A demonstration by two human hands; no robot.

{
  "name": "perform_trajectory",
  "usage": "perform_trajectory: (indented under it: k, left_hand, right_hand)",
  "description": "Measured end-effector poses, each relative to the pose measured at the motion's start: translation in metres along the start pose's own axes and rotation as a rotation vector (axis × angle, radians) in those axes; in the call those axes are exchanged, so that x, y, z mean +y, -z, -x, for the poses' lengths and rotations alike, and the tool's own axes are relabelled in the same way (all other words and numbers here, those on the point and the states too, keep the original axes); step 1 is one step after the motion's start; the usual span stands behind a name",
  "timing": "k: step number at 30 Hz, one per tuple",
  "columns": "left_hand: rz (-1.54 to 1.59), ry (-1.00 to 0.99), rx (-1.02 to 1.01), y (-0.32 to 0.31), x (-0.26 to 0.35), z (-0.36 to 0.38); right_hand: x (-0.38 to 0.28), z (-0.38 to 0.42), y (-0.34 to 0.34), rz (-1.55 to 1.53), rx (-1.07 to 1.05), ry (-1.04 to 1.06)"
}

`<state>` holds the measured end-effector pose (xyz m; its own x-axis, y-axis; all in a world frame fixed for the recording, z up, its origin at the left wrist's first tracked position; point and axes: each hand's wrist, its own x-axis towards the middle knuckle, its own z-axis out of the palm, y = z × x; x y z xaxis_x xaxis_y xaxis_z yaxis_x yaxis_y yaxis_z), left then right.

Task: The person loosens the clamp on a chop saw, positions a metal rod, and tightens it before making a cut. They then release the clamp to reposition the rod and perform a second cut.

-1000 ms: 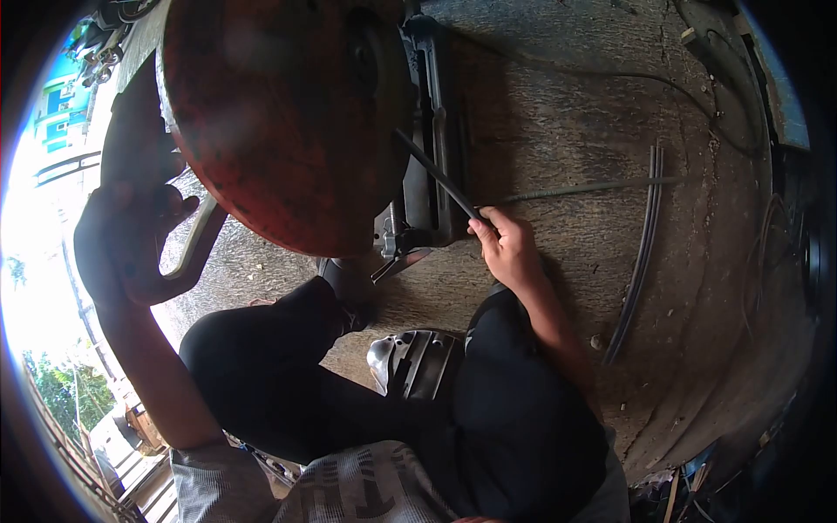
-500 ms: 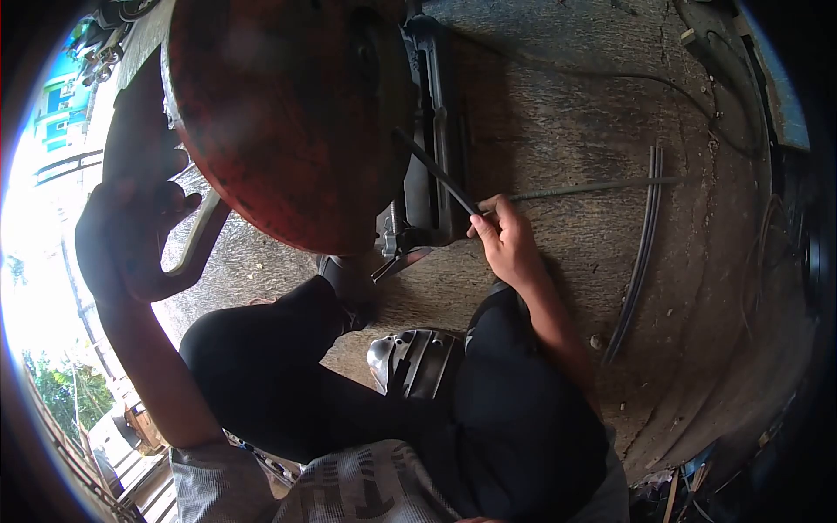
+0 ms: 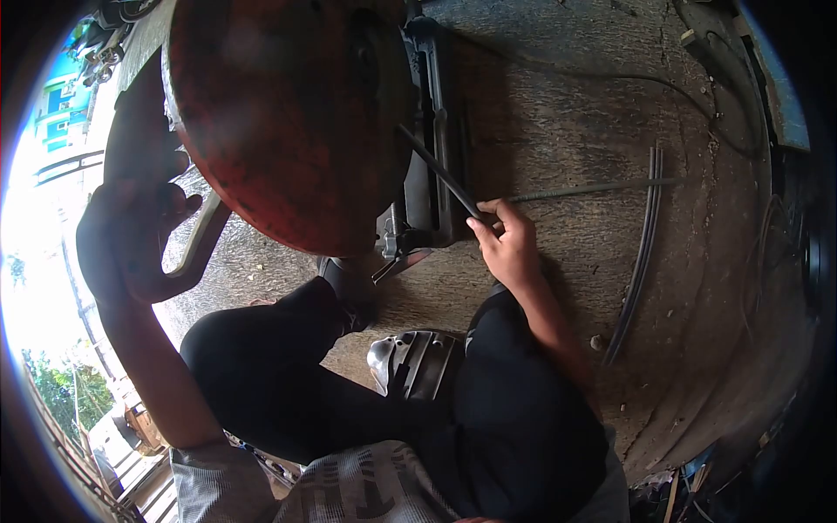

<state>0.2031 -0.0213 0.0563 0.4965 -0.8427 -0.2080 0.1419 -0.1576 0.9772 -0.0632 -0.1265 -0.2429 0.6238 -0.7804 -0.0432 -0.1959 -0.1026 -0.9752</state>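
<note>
A cut-off saw with a round red guard [image 3: 270,131] fills the upper left. My left hand [image 3: 131,235] is closed around its looped handle [image 3: 205,240], left of the guard. Between the thumb and fingers of my right hand [image 3: 508,244] is the end of a thin dark metal rod [image 3: 440,173]. The rod slants up and left across the saw's base [image 3: 440,131], and its far end meets the guard's edge. The saw's disc is largely hidden behind the guard. A clamp screw [image 3: 392,235] shows at the base's near end.
Two thin curved rods [image 3: 643,253] lie on the worn wooden board [image 3: 567,279] at right, with a ribbed rod [image 3: 597,188] crossing them. A dark cable [image 3: 610,75] runs behind. A metal casing [image 3: 420,362] sits between my legs.
My right thumb and fingers have shifted slightly on the rod, and its tilt has changed a little. My left hand and the saw look the same.
</note>
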Motion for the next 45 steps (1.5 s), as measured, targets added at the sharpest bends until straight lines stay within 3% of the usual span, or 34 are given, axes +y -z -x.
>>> perform_trajectory:
  k: [5, 7, 8, 11, 13, 17, 20, 22, 26, 28, 29, 31, 32, 33, 35, 38, 45]
  left_hand:
    - [-0.052, -0.002, -0.017, 0.007, 0.002, -0.001]
    - [-0.005, 0.211, 0.168, 0.024, 0.008, -0.007]
    - [-0.005, 0.211, 0.168, 0.03, 0.007, -0.006]
    - [0.003, 0.18, 0.228, 0.031, 0.001, -0.003]
    - [-0.094, -0.014, 0.147, 0.007, -0.004, 0.001]
    - [-0.068, -0.052, 0.112, -0.002, -0.002, 0.003]
    - [-0.042, -0.015, 0.101, 0.001, 0.001, 0.001]
    - [-0.036, 0.186, 0.321, 0.026, 0.004, -0.005]
    - [0.049, 0.189, 0.181, 0.024, 0.002, -0.008]
    - [-0.744, 0.133, 0.262, 0.026, -0.008, -0.006]
    - [-0.724, 0.115, 0.265, 0.024, -0.005, -0.007]
    - [-0.088, 0.193, 0.185, 0.016, 0.005, -0.01]
    - [-0.423, 0.168, 0.146, 0.024, 0.002, -0.009]
    - [-0.718, 0.009, 0.13, 0.025, -0.009, -0.008]
    - [-0.13, 0.301, 0.319, 0.032, -0.005, -0.009]
    - [-0.023, 0.226, 0.204, 0.015, 0.006, -0.01]
    - [-0.025, 0.184, 0.156, 0.016, 0.009, -0.01]
  right_hand:
    - [0.0, 0.002, 0.0, -0.022, -0.019, -0.112]
    - [0.0, 0.002, 0.001, -0.022, -0.042, -0.137]
    - [0.001, 0.002, 0.0, -0.024, -0.028, -0.091]
    - [-0.001, 0.001, 0.001, -0.007, -0.044, -0.079]
    - [-0.002, 0.001, 0.002, 0.015, -0.073, -0.113]
    - [0.001, 0.0, 0.002, -0.005, -0.106, -0.102]
    - [-0.006, -0.002, 0.008, -0.001, -0.179, -0.162]
    - [-0.009, -0.003, 0.01, 0.01, -0.235, -0.211]
    - [-0.017, 0.002, 0.016, -0.066, -0.175, -0.193]
    - [-0.029, 0.005, 0.035, -0.083, -0.191, -0.213]
    - [-0.035, 0.008, 0.046, -0.061, -0.186, -0.198]
    - [-0.048, 0.016, 0.07, -0.116, -0.248, -0.178]
    - [-0.052, 0.023, 0.084, -0.088, -0.242, -0.156]
    - [-0.064, 0.026, 0.105, -0.164, -0.286, -0.153]
    - [-0.082, 0.035, 0.121, -0.24, -0.338, -0.154]
    - [-0.11, 0.043, 0.139, -0.243, -0.337, -0.12]
    - [-0.169, 0.057, 0.149, -0.297, -0.293, -0.055]
